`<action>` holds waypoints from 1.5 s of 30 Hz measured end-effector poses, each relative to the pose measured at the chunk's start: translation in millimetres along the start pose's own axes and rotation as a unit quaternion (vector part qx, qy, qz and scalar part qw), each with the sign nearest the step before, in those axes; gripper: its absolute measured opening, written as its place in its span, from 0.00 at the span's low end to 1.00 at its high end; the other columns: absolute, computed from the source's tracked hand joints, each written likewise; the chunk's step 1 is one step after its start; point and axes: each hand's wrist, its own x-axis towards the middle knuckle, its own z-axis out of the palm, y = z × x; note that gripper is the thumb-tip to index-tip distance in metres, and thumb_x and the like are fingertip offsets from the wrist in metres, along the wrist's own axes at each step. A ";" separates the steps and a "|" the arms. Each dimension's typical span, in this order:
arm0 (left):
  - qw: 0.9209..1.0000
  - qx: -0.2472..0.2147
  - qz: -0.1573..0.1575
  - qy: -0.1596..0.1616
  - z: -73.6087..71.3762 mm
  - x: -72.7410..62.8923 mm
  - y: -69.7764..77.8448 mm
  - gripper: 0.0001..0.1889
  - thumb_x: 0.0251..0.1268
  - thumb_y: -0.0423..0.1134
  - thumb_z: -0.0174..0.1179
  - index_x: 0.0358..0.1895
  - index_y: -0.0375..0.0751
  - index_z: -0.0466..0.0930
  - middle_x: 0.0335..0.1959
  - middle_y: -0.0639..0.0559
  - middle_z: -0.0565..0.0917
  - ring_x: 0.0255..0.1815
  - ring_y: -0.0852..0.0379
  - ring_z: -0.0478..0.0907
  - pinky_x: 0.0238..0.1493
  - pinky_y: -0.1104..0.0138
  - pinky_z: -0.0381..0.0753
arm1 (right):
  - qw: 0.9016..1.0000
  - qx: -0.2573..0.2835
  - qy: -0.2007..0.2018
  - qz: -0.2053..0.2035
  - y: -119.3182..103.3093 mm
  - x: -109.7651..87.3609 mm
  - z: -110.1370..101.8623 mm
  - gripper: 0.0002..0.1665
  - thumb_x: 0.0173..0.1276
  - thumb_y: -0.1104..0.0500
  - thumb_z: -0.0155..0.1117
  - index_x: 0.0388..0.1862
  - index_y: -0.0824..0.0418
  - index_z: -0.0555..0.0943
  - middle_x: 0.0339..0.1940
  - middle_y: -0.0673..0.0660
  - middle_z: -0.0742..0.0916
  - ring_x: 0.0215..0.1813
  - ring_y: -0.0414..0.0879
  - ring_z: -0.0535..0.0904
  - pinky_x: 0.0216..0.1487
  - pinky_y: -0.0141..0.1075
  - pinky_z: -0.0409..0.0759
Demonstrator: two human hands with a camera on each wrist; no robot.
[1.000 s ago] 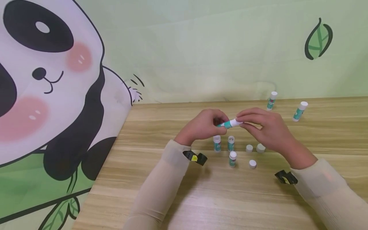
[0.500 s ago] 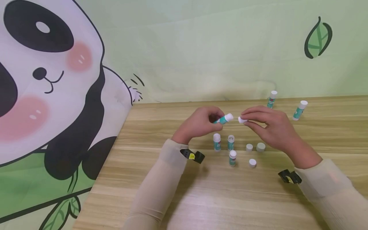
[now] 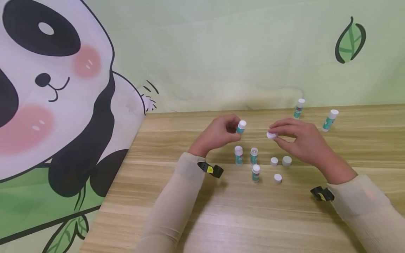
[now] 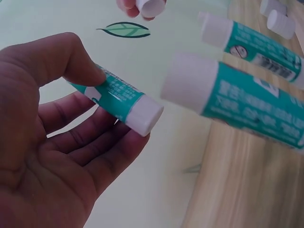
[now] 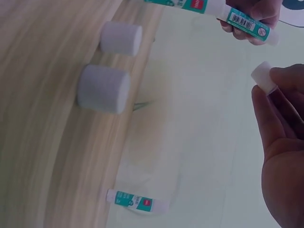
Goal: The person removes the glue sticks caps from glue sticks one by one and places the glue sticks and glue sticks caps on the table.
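Held in my left hand (image 3: 216, 133) is a teal-and-white glue stick (image 3: 241, 128), upright and uncapped, above the table. The left wrist view shows thumb and fingers around the label of that glue stick (image 4: 116, 97), its white end bare. My right hand (image 3: 299, 140) pinches a small white cap (image 3: 271, 135) between thumb and fingertips, a short way to the right. In the right wrist view the cap (image 5: 264, 77) is apart from the glue stick. Below the hands, three uncapped glue sticks (image 3: 238, 157) stand together, with three loose white caps (image 3: 274, 161) to their right.
Two capped glue sticks (image 3: 330, 120) stand at the back right of the wooden table (image 3: 240, 221). Behind the table's far edge hangs a pale green backdrop (image 3: 221, 56) with a large printed panda (image 3: 76, 123) at left.
The cap came off the glue stick; my right hand carried it away to the right. My left hand moved slightly left and turned the glue stick from slanted to upright.
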 end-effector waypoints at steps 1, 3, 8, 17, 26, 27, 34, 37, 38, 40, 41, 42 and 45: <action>1.000 -0.003 -0.003 0.000 0.2 0.4 -1.4 0.13 0.58 0.34 0.62 0.47 0.44 0.78 0.40 0.51 0.80 0.41 0.56 0.76 0.44 0.68 0.78 | 1.000 -0.002 -0.007 0.005 1.3 -1.0 0.1 0.13 0.54 0.67 0.73 0.39 0.58 0.88 0.43 0.52 0.88 0.46 0.47 0.84 0.40 0.21 0.72; 1.000 -0.005 -0.010 -0.001 0.6 1.0 -4.4 0.13 0.58 0.33 0.62 0.47 0.43 0.78 0.41 0.51 0.80 0.43 0.57 0.77 0.45 0.68 0.78 | 1.000 -0.007 -0.018 0.014 3.5 -2.9 0.4 0.12 0.55 0.67 0.72 0.39 0.58 0.88 0.43 0.52 0.88 0.45 0.47 0.84 0.40 0.24 0.74; 1.000 -0.008 -0.030 -0.002 2.8 1.7 -12.4 0.12 0.59 0.35 0.63 0.46 0.43 0.77 0.43 0.51 0.81 0.47 0.57 0.78 0.47 0.67 0.80 | 0.998 -0.001 -0.046 0.051 8.5 -8.7 1.0 0.13 0.58 0.66 0.71 0.43 0.59 0.87 0.44 0.56 0.89 0.42 0.48 0.86 0.44 0.40 0.83; 0.999 -0.016 -0.051 0.001 8.4 4.2 -27.3 0.12 0.58 0.34 0.64 0.45 0.43 0.76 0.43 0.51 0.82 0.47 0.57 0.78 0.47 0.68 0.79 | 0.983 -0.011 -0.118 0.139 14.5 -13.8 0.7 0.14 0.67 0.57 0.65 0.49 0.60 0.85 0.45 0.60 0.89 0.47 0.55 0.86 0.51 0.53 0.80; 0.997 0.000 -0.074 -0.007 12.4 6.7 -39.0 0.12 0.59 0.36 0.65 0.44 0.43 0.76 0.42 0.51 0.81 0.46 0.56 0.77 0.47 0.67 0.78 | 0.978 -0.039 -0.147 0.140 24.6 -18.3 6.2 0.13 0.65 0.62 0.64 0.48 0.65 0.84 0.46 0.64 0.88 0.46 0.58 0.86 0.51 0.55 0.79; 0.997 0.002 -0.076 -0.006 12.8 7.0 -40.2 0.12 0.59 0.37 0.65 0.44 0.43 0.77 0.42 0.51 0.81 0.46 0.56 0.77 0.46 0.67 0.78 | 0.978 -0.044 -0.150 0.140 25.2 -18.4 6.7 0.13 0.65 0.62 0.64 0.48 0.65 0.84 0.46 0.64 0.88 0.46 0.58 0.86 0.51 0.55 0.79; 0.996 0.011 -0.086 -0.008 16.1 9.4 -48.8 0.11 0.60 0.37 0.65 0.44 0.44 0.77 0.41 0.51 0.80 0.44 0.56 0.77 0.43 0.68 0.77 | 0.976 -0.056 -0.159 0.138 27.2 -17.7 7.9 0.13 0.65 0.63 0.63 0.47 0.65 0.84 0.46 0.64 0.88 0.46 0.57 0.85 0.50 0.54 0.80; 0.996 0.011 -0.088 -0.010 17.5 10.3 -51.4 0.11 0.60 0.37 0.65 0.43 0.44 0.77 0.41 0.52 0.80 0.43 0.56 0.77 0.43 0.68 0.77 | 0.975 -0.054 -0.167 0.140 27.2 -16.3 8.7 0.12 0.65 0.63 0.63 0.46 0.65 0.85 0.45 0.63 0.88 0.46 0.56 0.85 0.50 0.53 0.80; 0.996 0.010 -0.089 -0.011 17.9 10.6 -51.8 0.11 0.60 0.37 0.65 0.43 0.44 0.77 0.41 0.52 0.80 0.43 0.56 0.77 0.43 0.68 0.77 | 0.974 -0.054 -0.170 0.140 27.2 -15.8 9.2 0.12 0.65 0.63 0.63 0.46 0.65 0.85 0.44 0.63 0.88 0.46 0.55 0.85 0.50 0.53 0.80; 0.996 0.008 -0.091 -0.012 18.7 11.5 -52.7 0.11 0.59 0.37 0.65 0.43 0.44 0.77 0.41 0.52 0.80 0.43 0.57 0.77 0.42 0.68 0.77 | 0.972 -0.053 -0.177 0.143 27.1 -14.8 9.9 0.11 0.65 0.64 0.63 0.45 0.65 0.85 0.44 0.62 0.88 0.46 0.55 0.85 0.50 0.53 0.80; 0.996 0.008 -0.090 -0.014 19.1 12.1 -53.1 0.11 0.59 0.37 0.65 0.44 0.43 0.77 0.41 0.51 0.80 0.43 0.57 0.77 0.43 0.69 0.77 | 0.971 -0.051 -0.182 0.146 26.9 -14.3 10.4 0.11 0.65 0.64 0.63 0.45 0.65 0.85 0.44 0.62 0.88 0.46 0.55 0.84 0.50 0.53 0.80; 0.996 0.007 -0.090 -0.015 19.5 12.4 -53.2 0.11 0.59 0.37 0.65 0.44 0.43 0.77 0.41 0.51 0.80 0.43 0.57 0.77 0.43 0.69 0.78 | 0.970 -0.051 -0.187 0.150 26.9 -13.9 10.8 0.11 0.65 0.64 0.63 0.45 0.65 0.85 0.44 0.62 0.88 0.46 0.55 0.84 0.50 0.53 0.80; 0.996 0.005 -0.091 -0.018 20.5 13.7 -54.0 0.11 0.59 0.36 0.65 0.44 0.42 0.77 0.41 0.51 0.81 0.43 0.57 0.78 0.43 0.70 0.78 | 0.964 -0.052 -0.204 0.163 27.7 -13.1 12.0 0.12 0.65 0.64 0.63 0.45 0.65 0.85 0.45 0.62 0.88 0.46 0.54 0.84 0.50 0.53 0.79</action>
